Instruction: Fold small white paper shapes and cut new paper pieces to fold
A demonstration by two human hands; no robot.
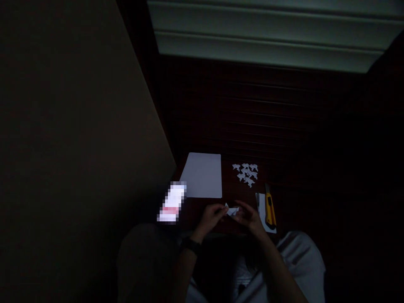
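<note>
Folded paper (232,211), white and crisply creased, was held between the two hands just over the near part of the dark, reddish-brown counter (227,190). Its shape was small and angular, with flat facets and sharp corners. The long axis ran crosswise, from left to right, dipping slightly toward the right. One pointed tip at the left end stood up and away from the person, and a smaller corner showed at the right; which end was the front could not be told.

At the left end, the left hand (211,217) pinched the paper in its grip, thumb uppermost. The right hand (249,216) had its grip closed on the other end, fingers curved.

Beyond the hands lay a smooth, flat white sheet (203,174) and, to its right, a loose cluster of jagged little paper pieces (247,173). Beside the right hand, a yellow-handled cutter (269,210) rested over white paper strips (261,206), blade pointing away from the person. A bright, pixelated slab (172,203) slanted at the left.
</note>
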